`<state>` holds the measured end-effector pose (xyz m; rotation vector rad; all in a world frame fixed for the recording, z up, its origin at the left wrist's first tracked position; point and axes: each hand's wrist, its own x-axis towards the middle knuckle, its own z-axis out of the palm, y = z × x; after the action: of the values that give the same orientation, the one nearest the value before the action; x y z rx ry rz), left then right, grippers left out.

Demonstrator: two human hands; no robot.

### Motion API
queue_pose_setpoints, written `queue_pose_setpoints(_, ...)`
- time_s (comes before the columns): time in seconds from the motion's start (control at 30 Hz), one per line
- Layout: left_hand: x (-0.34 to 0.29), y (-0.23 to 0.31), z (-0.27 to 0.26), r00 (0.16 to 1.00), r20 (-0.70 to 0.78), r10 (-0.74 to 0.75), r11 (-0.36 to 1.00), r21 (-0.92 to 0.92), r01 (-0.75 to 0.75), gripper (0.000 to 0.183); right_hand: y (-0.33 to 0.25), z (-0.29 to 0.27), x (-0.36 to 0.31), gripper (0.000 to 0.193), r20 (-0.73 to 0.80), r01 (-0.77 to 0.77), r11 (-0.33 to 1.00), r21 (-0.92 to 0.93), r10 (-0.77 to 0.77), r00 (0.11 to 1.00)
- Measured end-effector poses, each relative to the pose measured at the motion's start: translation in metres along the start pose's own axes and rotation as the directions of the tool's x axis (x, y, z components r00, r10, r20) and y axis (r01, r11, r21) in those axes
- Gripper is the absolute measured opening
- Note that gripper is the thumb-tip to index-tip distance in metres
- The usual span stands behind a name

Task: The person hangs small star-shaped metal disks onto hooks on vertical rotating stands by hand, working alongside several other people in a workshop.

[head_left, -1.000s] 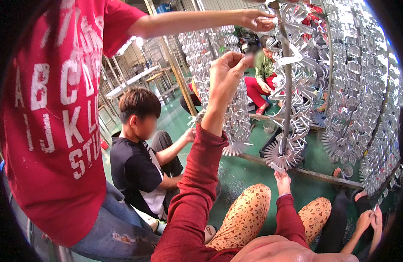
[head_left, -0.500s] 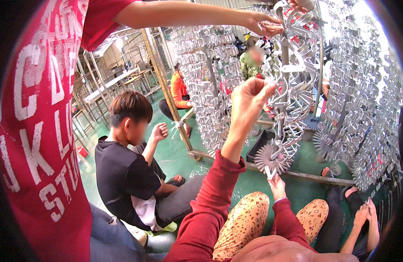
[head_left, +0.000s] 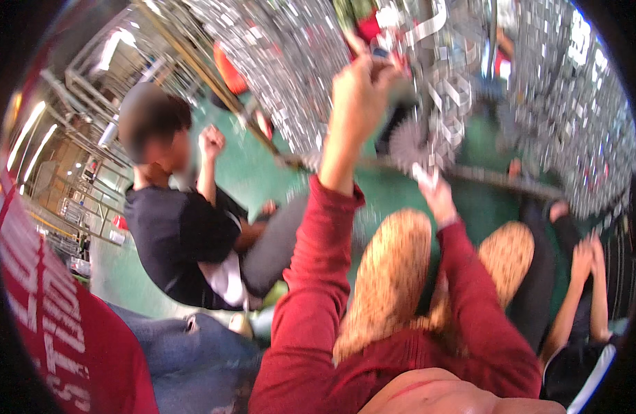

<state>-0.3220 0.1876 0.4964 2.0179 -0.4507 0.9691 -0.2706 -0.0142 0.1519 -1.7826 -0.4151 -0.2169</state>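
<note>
Raised in the upper middle, my left hand (head_left: 363, 96) has its fingers bent into a pinch; motion blur hides whatever may be in them. It is in front of hanging strands of silver metal pieces (head_left: 270, 62). Lower and to the right, my right hand (head_left: 439, 199) grips a small silver-white metal piece (head_left: 420, 172). That piece is by the lower rim of a fanned disc of silver pieces (head_left: 406, 146), at the bottom of a twisted strand of silver loops (head_left: 450, 96). Whether the held piece touches the disc is too blurred to tell.
A person in black (head_left: 183, 231) squats at left, one fist raised. Someone in a red shirt (head_left: 83, 331) and jeans is close by at lower left. Another person's hands (head_left: 588, 257) are at right. A rack's bottom rail (head_left: 490, 176) crosses above the green floor (head_left: 380, 186).
My view has tilted down, so the strands and both hands appear higher and blurred. The standing person's outstretched arm has left the picture. My right hand still grips the metal piece.
</note>
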Motion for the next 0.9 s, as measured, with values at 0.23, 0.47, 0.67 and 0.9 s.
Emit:
queue_pose_setpoints(0.23, -0.115, -0.046, 0.045, 0.724, 0.506, -0.469, 0.875, 0.159, 0.456, 0.019, 0.014, 0.002, 0.014, 0.029, 0.019, -0.140, 0.130, 0.982, 0.663, 0.749)
queue_pose_setpoints(0.47, -0.164, -0.101, 0.133, 0.511, 0.780, -0.361, 0.695, -0.140, 0.705, 0.073, 0.030, 0.005, 0.001, 0.026, 0.037, -0.178, 0.191, 0.965, 0.574, 0.818)
queue_pose_setpoints(0.67, -0.173, -0.097, 0.179, 0.800, 0.508, -0.320, 0.920, -0.035, 0.390, 0.043, 0.028, -0.005, -0.009, 0.023, 0.087, -0.156, 0.381, 0.911, 0.194, 0.977)
queue_pose_setpoints(0.9, -0.182, -0.078, 0.156, 0.835, 0.365, -0.413, 0.910, 0.127, 0.395, 0.026, 0.015, 0.004, 0.003, 0.028, 0.069, -0.223, 0.326, 0.919, 0.424, 0.903)
